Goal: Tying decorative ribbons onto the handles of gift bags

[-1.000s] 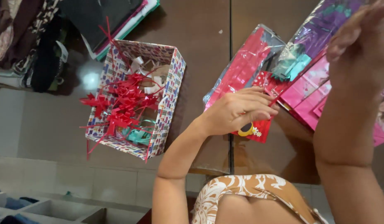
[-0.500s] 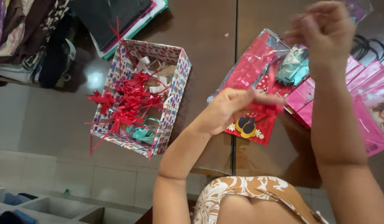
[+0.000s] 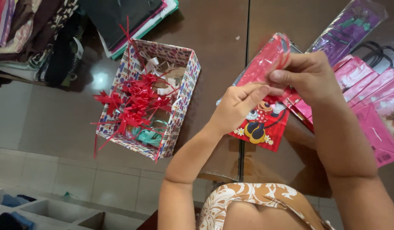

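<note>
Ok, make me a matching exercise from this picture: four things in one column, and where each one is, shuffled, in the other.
Things:
1. red ribbon bows
2. red cartoon gift bag
3. pink gift bags
4. patterned box

Places:
A. stacked at the table's right edge
B. on the table, left of the hands
C. piled inside the box
D. under the left hand and right hand

Pairs: 1-C, 2-D, 3-A, 4-B

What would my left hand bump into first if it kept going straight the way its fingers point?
Most likely the right hand. The left hand points up and to the right, its fingertips almost at the right thumb, where a thin red ribbon is pinched. Depth is hard to judge, but they look nearly touching.
</note>
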